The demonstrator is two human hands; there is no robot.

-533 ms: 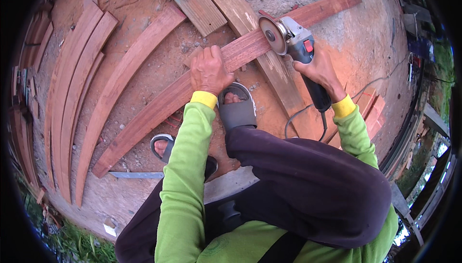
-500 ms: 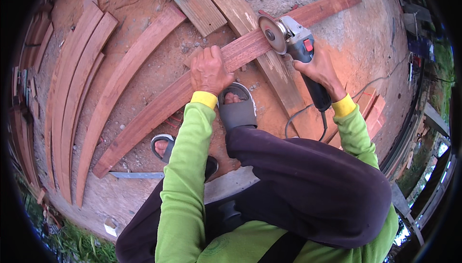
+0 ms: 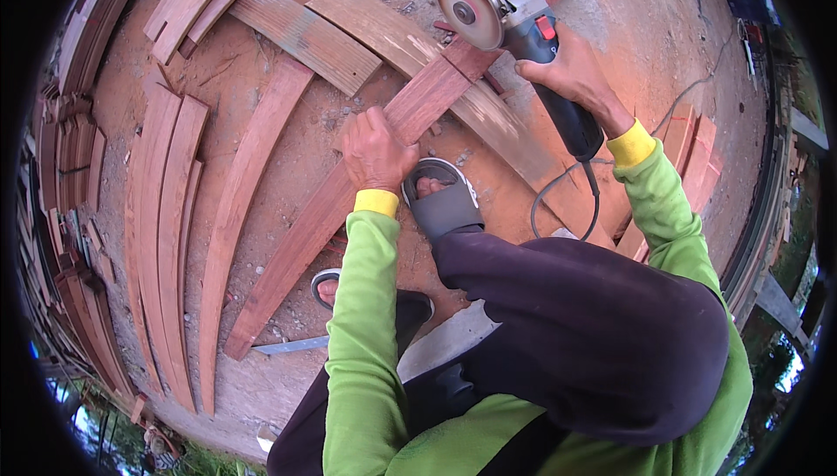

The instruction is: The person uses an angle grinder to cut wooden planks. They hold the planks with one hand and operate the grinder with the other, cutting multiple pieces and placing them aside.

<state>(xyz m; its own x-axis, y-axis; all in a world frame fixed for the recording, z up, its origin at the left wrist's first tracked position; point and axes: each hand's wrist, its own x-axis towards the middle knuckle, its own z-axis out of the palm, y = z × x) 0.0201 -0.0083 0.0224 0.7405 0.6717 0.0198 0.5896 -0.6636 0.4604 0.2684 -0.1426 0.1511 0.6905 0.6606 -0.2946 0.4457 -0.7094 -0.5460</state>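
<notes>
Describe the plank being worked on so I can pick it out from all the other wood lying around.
Start at the angle grinder in the right hand. The plank runs diagonally from under its disc down to the lower left, pinned by the left hand and a sandalled foot. It is straight and reddish, unlike the curved boards on the left.
</notes>
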